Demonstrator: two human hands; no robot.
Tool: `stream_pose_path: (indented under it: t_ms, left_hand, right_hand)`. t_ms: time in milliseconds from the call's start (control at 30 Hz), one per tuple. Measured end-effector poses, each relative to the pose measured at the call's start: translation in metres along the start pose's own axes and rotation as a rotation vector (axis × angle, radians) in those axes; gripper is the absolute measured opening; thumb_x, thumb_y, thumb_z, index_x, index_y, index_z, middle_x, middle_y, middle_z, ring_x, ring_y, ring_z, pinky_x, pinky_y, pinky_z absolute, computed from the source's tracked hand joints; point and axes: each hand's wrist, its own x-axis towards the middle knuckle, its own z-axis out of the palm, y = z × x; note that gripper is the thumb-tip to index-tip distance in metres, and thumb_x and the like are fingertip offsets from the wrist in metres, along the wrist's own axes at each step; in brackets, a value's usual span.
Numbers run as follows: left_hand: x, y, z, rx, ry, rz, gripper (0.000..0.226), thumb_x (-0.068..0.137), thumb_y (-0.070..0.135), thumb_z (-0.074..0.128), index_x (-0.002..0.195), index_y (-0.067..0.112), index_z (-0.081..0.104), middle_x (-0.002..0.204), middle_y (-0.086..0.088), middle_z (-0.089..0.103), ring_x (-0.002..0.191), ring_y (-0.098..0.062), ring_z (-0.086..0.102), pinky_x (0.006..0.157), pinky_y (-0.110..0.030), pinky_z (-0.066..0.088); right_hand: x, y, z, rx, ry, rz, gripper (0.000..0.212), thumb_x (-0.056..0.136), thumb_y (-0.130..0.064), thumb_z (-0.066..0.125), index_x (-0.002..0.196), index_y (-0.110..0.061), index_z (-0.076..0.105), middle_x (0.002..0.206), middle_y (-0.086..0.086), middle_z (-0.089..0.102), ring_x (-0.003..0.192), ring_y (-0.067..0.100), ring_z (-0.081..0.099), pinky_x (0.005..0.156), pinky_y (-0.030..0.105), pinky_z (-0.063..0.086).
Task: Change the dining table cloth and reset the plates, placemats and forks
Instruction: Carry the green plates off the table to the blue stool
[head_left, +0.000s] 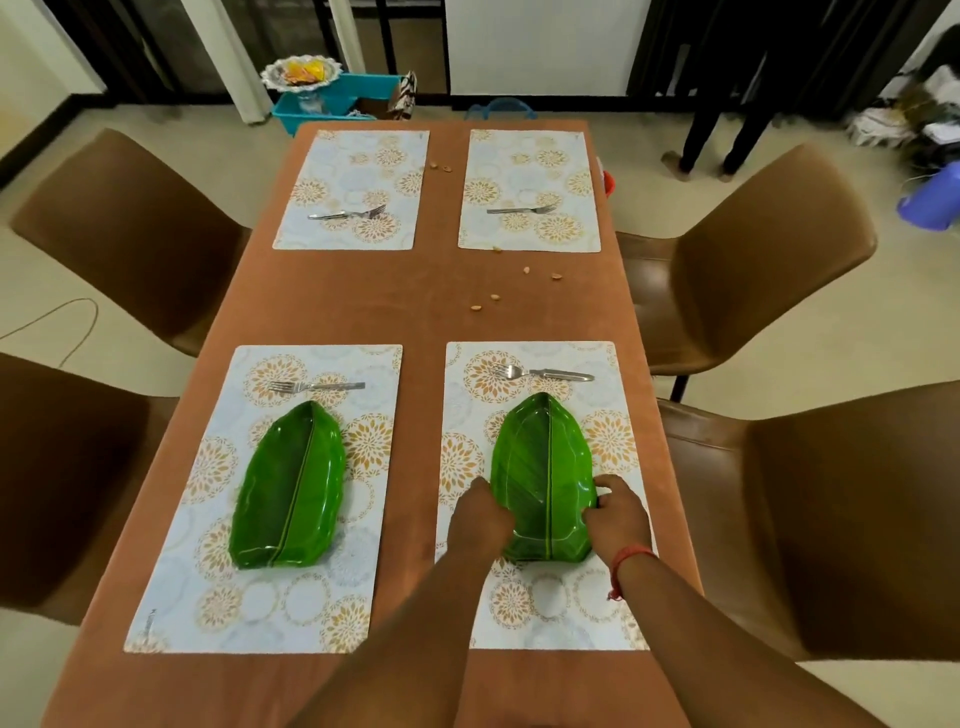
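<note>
Brown table cloth (415, 306) covers the table, carrying four floral placemats. At 7 o'clock, the near-left placemat (218, 597) bears small edge lettering, too small to read, a green leaf plate (291, 488) and a fork (317, 386). At 5 o'clock, the left hand (480, 522) and right hand (618, 514) curl their fingers round opposite edges of a second leaf plate (545, 457); each grip holds it. At 11 and 1 o'clock, far placemats each carry one fork. Scattered crumbs (493, 298) lie mid-table.

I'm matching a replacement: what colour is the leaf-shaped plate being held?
Glossy green, with a darker centre rib; the head view shows the leaf-shaped plate clearly.
</note>
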Motion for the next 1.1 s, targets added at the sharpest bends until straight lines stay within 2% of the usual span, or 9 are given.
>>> stream_pose_path:
  t_ms: [133,233,300,367,533,633,733,833,1100]
  left_hand:
    - [-0.012,-0.001,-0.018,0.072,0.077,0.022,0.02,0.089,0.014,0.056,0.109,0.01,0.057,0.106,-0.008,0.063,0.094,-0.022,0.059,0.076,-0.028,0.044]
    - [-0.026,-0.009,-0.043,0.019,0.242,0.103,0.015,0.084,0.013,0.057,0.094,0.022,0.061,0.088,0.002,0.06,0.086,-0.019,0.064,0.069,-0.028,0.042]
    - [-0.033,-0.024,-0.059,-0.058,0.226,0.028,0.027,0.087,0.012,0.055,0.112,0.021,0.061,0.102,-0.001,0.066,0.096,-0.023,0.065,0.076,-0.03,0.044]
    - [-0.04,-0.05,-0.082,0.017,0.265,-0.084,0.028,0.088,0.015,0.057,0.116,0.012,0.059,0.112,-0.01,0.067,0.105,-0.03,0.064,0.081,-0.035,0.049]
    - [-0.05,-0.106,-0.145,0.056,0.32,-0.188,0.029,0.086,0.011,0.058,0.115,0.008,0.058,0.101,-0.011,0.066,0.097,-0.031,0.064,0.072,-0.034,0.049]
    - [-0.037,-0.139,-0.19,0.071,0.338,-0.176,0.031,0.087,0.011,0.057,0.119,0.009,0.056,0.107,-0.012,0.067,0.093,-0.028,0.063,0.069,-0.032,0.047]
    - [-0.018,-0.163,-0.222,0.085,0.332,-0.162,0.023,0.086,0.01,0.056,0.109,0.011,0.056,0.104,-0.011,0.066,0.087,-0.027,0.06,0.067,-0.03,0.04]
    - [0.001,-0.179,-0.246,0.104,0.319,-0.131,0.014,0.086,0.01,0.054,0.099,0.012,0.053,0.1,-0.008,0.064,0.092,-0.03,0.062,0.066,-0.03,0.039]
    - [0.031,-0.224,-0.269,0.104,0.189,-0.039,0.021,0.083,0.012,0.056,0.104,0.013,0.053,0.105,-0.008,0.063,0.095,-0.03,0.063,0.072,-0.034,0.047]
  right_hand:
    - [-0.002,-0.01,0.004,0.068,-0.059,-0.017,0.047,0.083,0.001,0.059,0.127,-0.016,0.06,0.115,0.013,0.063,0.087,0.029,0.065,0.069,0.028,0.046]
    - [-0.01,-0.031,0.02,0.074,-0.106,-0.079,0.035,0.081,0.002,0.06,0.113,-0.011,0.067,0.104,0.012,0.068,0.08,0.026,0.063,0.056,0.024,0.039]
    - [-0.021,-0.046,0.038,0.095,-0.174,-0.113,0.031,0.08,0.002,0.063,0.108,-0.011,0.067,0.096,0.01,0.069,0.074,0.022,0.062,0.053,0.023,0.038]
    - [-0.038,-0.063,0.064,0.111,-0.261,-0.142,0.03,0.079,0.002,0.064,0.105,-0.011,0.065,0.087,0.005,0.067,0.071,0.017,0.061,0.053,0.023,0.038]
    - [-0.076,-0.103,0.123,0.12,-0.422,-0.232,0.034,0.076,0.004,0.063,0.101,-0.019,0.059,0.083,-0.002,0.062,0.075,0.02,0.06,0.057,0.025,0.041]
    - [-0.087,-0.138,0.166,0.083,-0.467,-0.255,0.036,0.078,0.005,0.061,0.1,-0.023,0.056,0.088,0.0,0.062,0.083,0.023,0.059,0.063,0.028,0.042]
    - [-0.093,-0.159,0.203,0.091,-0.441,-0.209,0.034,0.079,0.013,0.058,0.089,-0.02,0.054,0.079,0.006,0.062,0.081,0.029,0.062,0.072,0.037,0.05]
    - [-0.097,-0.168,0.233,0.051,-0.385,-0.191,0.034,0.077,0.008,0.064,0.091,-0.022,0.055,0.084,0.01,0.068,0.08,0.029,0.067,0.073,0.04,0.055]
    - [-0.114,-0.174,0.277,-0.039,-0.185,-0.157,0.036,0.076,-0.006,0.066,0.105,-0.027,0.058,0.091,0.005,0.068,0.078,0.024,0.067,0.075,0.044,0.057]
